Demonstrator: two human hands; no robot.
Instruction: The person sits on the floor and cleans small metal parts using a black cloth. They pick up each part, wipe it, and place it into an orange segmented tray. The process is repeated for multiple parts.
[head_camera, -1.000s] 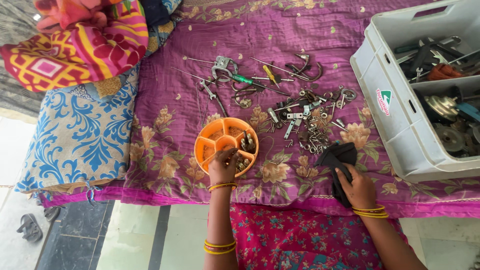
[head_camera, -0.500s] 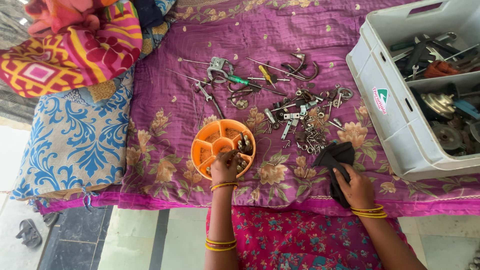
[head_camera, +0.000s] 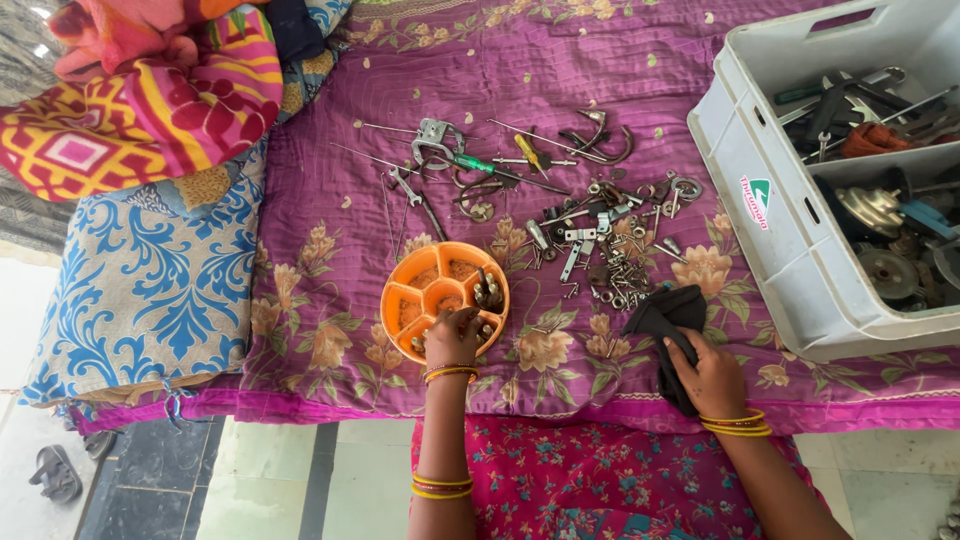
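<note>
A round orange divided tray (head_camera: 425, 290) with small metal parts in its compartments sits on a purple floral bedspread (head_camera: 330, 210). My left hand (head_camera: 452, 340) rests over the tray's near rim, fingers curled into a near compartment; whether it holds a part is hidden. My right hand (head_camera: 712, 375) grips a black cloth (head_camera: 665, 315) lying on the bedspread to the right of the tray. Beyond both hands, a scatter of bolts, nuts and brackets (head_camera: 610, 250) covers the cloth.
Screwdrivers, hooks and a wrench (head_camera: 490, 160) lie further back. A grey plastic crate (head_camera: 790, 230) of tools and machine parts stands at the right. Patterned blankets (head_camera: 150, 100) are piled at the far left. A sandal (head_camera: 55, 472) lies on the floor, lower left.
My left hand's fingers have shifted slightly over the tray's near compartments. The right hand stays on the black cloth. The view has drifted a little.
</note>
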